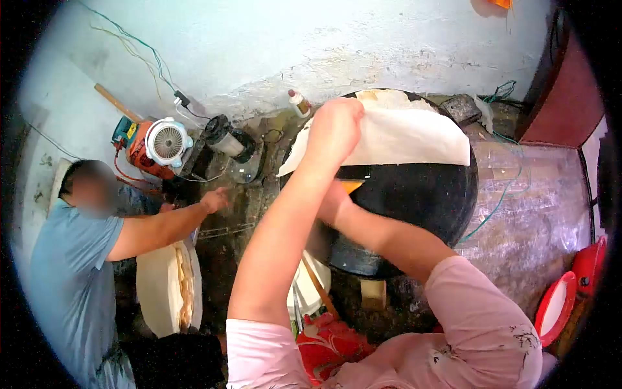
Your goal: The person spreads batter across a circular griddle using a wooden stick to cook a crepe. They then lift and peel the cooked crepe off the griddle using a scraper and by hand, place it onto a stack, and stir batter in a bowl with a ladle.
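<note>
A large thin pancake [414, 137] lies folded over on the far half of a round black griddle [408, 201]. My left hand [338, 126] reaches across to its near-left part, fingers closed on the edge of the sheet. Below that, partly covered by my left forearm, my right hand [334, 202] is closed near the griddle's left side. From it sticks out a flat yellow-orange blade, seemingly a scraper [351, 187], whose handle is hidden. The front half of the griddle shows bare black metal.
At left sits a person in a blue shirt [71, 259], one arm stretched toward the griddle, beside folded pancakes [167, 292]. A fan [170, 142], a bottle [299, 102] and cables stand near the wall. A red-rimmed basin [556, 310] is at right.
</note>
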Demonstrator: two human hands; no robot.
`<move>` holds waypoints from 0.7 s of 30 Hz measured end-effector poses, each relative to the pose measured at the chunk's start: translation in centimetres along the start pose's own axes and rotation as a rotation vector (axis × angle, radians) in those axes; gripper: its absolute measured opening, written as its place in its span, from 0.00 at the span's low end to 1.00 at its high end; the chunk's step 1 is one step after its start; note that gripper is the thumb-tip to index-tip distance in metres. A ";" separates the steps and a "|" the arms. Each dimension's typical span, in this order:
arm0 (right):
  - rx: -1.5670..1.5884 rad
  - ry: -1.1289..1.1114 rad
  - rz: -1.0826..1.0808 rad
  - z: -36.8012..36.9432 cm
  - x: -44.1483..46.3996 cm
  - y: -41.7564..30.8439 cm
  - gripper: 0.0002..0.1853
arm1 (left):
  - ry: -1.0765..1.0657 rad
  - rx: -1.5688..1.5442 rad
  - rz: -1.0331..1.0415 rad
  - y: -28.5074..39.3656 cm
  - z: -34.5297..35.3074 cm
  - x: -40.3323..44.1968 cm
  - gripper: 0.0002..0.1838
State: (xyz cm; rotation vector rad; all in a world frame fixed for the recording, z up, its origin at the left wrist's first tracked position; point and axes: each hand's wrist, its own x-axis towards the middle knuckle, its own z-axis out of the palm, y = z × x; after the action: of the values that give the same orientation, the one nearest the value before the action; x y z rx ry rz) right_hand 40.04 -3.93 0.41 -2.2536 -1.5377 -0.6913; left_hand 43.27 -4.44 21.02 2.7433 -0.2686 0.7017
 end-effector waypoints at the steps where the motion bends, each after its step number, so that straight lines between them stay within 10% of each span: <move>1: 0.108 0.058 -0.006 1.3 -0.8 -1.6 0.11 | -0.019 0.020 0.039 0.3 0.2 0.1 0.09; 7: 0.206 0.025 0.178 4.8 -3.3 0.5 0.13 | 0.050 0.018 0.234 3.3 -0.1 -1.6 0.06; 13: 0.474 0.271 0.170 -10.9 -7.8 4.2 0.19 | 0.163 0.116 0.464 6.6 -2.9 -7.9 0.13; 15: -0.406 -0.137 -0.141 -13.7 -12.9 1.7 0.22 | 0.170 0.162 0.490 6.8 -3.0 -12.0 0.13; 16: 0.070 -0.218 -0.144 -18.0 -14.4 1.2 0.17 | 0.145 0.155 0.451 6.8 -2.6 -14.0 0.13; 21: 0.527 -0.633 0.043 -28.6 -20.0 1.0 0.14 | -0.096 0.008 0.130 4.7 0.4 -25.4 0.15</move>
State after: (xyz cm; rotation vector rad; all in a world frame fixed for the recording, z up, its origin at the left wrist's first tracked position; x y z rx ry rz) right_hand 28.99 -34.63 12.98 -2.1574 -1.6566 0.4561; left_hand 20.30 -6.25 9.29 2.7911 -0.4704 0.6050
